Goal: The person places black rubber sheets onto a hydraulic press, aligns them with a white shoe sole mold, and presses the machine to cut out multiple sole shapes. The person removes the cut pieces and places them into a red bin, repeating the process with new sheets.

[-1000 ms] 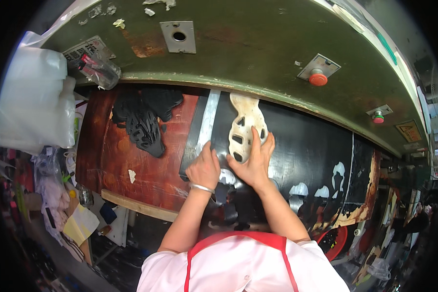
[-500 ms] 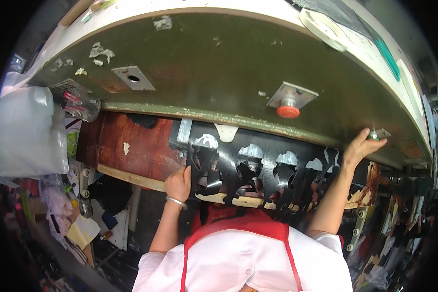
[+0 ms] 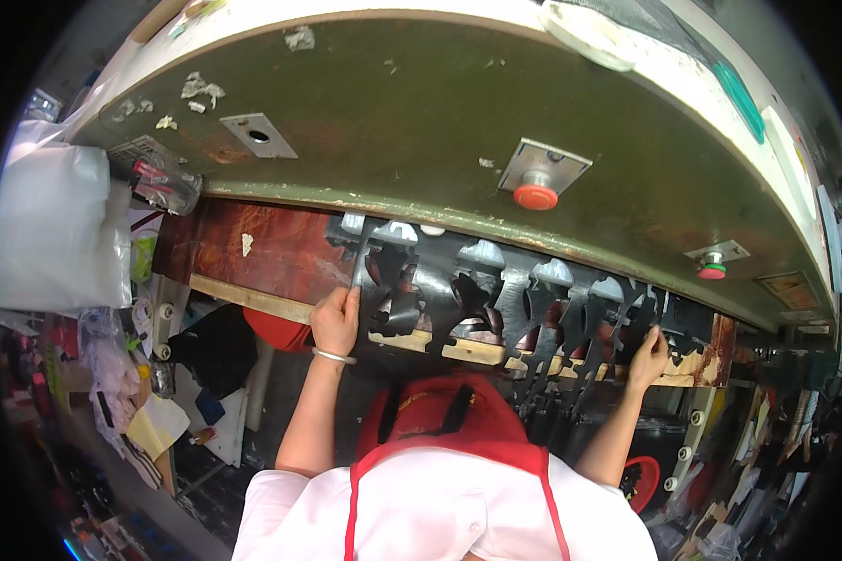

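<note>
A black sheet full of large cut-out holes lies across the reddish-brown board, beneath the green machine beam. My left hand, a bangle on its wrist, is closed with its fingers pinching the sheet's left edge. At the sheet's right end, my right hand pinches a strip of it between thumb and fingers. Through the holes show pale grey rounded patches and parts of the board. Below the sheet, several narrow black strips hang over the board's wooden front edge.
Overhead, the green beam carries a red push button and, farther right, a green-rimmed button. Clear plastic wrapping bulges at the left. A red tub stands below my right forearm. Scraps crowd both sides.
My right hand has left the button at the right and come down to grip the sheet's right end. My left hand stays at the left edge, and the sheet's near side now droops lower.
</note>
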`<move>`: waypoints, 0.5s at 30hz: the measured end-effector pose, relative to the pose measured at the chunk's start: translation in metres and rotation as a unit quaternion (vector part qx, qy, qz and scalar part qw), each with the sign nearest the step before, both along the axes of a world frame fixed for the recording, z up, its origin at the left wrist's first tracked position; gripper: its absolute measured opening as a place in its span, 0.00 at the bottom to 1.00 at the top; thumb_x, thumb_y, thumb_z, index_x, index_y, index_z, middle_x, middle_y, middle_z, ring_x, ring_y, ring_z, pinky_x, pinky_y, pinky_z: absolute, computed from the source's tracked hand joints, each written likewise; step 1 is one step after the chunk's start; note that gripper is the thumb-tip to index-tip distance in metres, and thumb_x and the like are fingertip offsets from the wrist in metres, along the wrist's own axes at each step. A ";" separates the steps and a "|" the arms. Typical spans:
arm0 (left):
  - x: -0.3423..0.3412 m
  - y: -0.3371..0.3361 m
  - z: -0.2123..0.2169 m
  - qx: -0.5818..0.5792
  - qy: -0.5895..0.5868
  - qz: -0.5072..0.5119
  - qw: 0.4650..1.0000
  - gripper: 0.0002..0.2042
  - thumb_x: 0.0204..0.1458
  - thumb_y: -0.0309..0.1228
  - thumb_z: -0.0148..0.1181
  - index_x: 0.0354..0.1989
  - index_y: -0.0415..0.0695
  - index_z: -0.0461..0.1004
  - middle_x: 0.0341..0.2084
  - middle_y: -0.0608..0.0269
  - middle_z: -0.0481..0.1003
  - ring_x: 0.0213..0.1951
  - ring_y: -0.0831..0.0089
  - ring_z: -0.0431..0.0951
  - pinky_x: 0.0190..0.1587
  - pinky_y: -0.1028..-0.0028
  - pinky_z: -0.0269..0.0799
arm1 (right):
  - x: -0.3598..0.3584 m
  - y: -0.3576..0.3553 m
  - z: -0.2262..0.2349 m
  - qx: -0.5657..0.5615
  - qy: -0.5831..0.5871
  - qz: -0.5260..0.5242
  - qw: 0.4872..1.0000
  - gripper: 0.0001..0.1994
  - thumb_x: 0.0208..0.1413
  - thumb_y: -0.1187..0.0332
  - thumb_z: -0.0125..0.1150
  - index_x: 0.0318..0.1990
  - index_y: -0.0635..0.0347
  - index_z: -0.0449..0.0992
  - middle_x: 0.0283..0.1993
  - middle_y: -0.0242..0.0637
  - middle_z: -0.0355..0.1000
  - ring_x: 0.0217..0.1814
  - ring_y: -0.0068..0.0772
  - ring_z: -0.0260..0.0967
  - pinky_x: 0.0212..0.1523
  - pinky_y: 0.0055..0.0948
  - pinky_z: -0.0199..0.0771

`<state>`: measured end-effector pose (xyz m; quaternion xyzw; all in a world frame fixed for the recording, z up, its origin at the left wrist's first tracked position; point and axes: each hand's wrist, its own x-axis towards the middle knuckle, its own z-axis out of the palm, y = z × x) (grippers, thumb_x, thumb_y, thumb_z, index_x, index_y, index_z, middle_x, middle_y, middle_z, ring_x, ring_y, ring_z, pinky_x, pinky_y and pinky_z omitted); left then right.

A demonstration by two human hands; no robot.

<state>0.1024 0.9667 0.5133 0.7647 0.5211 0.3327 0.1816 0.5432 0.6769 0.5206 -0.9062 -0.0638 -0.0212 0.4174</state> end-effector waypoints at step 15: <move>-0.031 -0.044 0.047 -0.017 -0.058 -0.067 0.996 0.12 0.52 0.30 0.62 0.44 0.42 0.76 0.25 0.55 0.70 0.30 0.55 0.71 0.34 0.60 0.66 | -0.056 0.002 0.040 0.075 -0.213 0.031 0.974 0.19 0.58 0.73 0.60 0.57 0.62 0.66 0.46 0.41 0.71 0.44 0.29 0.69 0.47 0.31 0.71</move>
